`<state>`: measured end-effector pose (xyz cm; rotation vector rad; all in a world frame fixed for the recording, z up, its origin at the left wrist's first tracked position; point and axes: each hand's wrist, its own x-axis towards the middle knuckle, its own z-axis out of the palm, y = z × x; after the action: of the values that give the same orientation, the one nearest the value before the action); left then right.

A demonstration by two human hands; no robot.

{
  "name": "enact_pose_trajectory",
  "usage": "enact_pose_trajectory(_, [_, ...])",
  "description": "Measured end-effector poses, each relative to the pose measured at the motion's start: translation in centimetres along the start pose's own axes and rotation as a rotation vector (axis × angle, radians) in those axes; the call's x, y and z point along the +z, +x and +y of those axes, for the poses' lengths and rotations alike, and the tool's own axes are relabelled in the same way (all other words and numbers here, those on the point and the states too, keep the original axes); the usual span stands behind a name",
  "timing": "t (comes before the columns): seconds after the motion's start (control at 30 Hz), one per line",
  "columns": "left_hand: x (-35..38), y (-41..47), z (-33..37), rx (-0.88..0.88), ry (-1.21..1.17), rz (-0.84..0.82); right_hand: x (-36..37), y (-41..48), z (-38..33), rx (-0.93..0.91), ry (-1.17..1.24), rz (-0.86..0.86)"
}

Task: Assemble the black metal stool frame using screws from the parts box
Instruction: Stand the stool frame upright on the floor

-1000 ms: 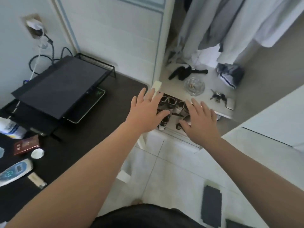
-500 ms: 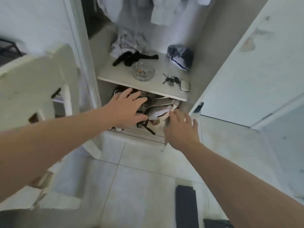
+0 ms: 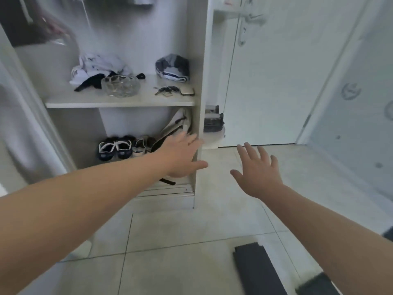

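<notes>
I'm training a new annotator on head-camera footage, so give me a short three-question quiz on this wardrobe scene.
1. True or false: the right hand grips a screw.
2. What stands on the shelf to the left of the keys? A) glass dish B) kettle C) toolbox
3. Fill in: the shoes stand ___ the shelf.

Key: 1 false, its fingers are spread and hold nothing. 2 A. 3 below.
</notes>
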<state>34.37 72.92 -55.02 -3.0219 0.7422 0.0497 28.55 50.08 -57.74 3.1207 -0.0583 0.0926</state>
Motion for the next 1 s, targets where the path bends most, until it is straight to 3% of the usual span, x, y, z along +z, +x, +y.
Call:
enact_pose_trajectory(0.3, [-4.7,-8.0,16.6,0.211,-0.152,0.054,-7.5,-19.1,10.6,0.182,0.084,0.064])
enact_pose_trajectory(0.57, [-4.3,-7.4,31.3,0.360,-0.210,-0.028,-9.3,-31.9,21.3,0.364,0.100,0.163])
enact_pose_trajectory(0.87, [-1.7,-1.7,42.1,0.238,-0.534,-0.158,-5.5,-39.8,29.9,0.664,0.242,0.236])
enact_pose_trajectory(1.0, [0.4,1.4,45.0,0.085,-0.789,-0.250,-2.7,-40.4,31.7,0.776,0.528,0.211])
